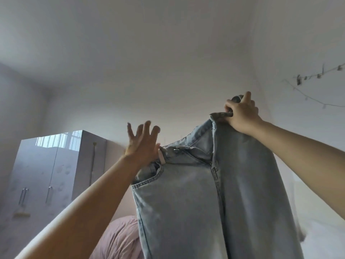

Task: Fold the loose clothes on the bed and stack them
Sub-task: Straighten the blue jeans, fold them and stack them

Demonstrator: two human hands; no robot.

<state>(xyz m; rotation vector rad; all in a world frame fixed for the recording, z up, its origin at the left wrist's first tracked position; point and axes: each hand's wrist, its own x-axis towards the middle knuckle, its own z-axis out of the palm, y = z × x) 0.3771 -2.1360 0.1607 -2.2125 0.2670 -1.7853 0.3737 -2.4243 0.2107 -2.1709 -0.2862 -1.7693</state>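
A pair of light blue jeans [186, 202] hangs in the air in front of me, waistband up, legs dropping out of the bottom of the view. My right hand [241, 114] grips the waistband at its upper right corner, raised high. My left hand [142, 143] is up beside the left end of the waistband with its fingers spread and straight, holding nothing; its heel is close to the belt loop, and I cannot tell whether it touches. The bed surface is mostly hidden behind the jeans.
A pinkish-mauve bedding bundle [119, 240] shows low, left of the jeans. A glossy grey wardrobe [56, 171] with handles stands at the left. White walls surround; a string with clips [317, 75] hangs at the upper right.
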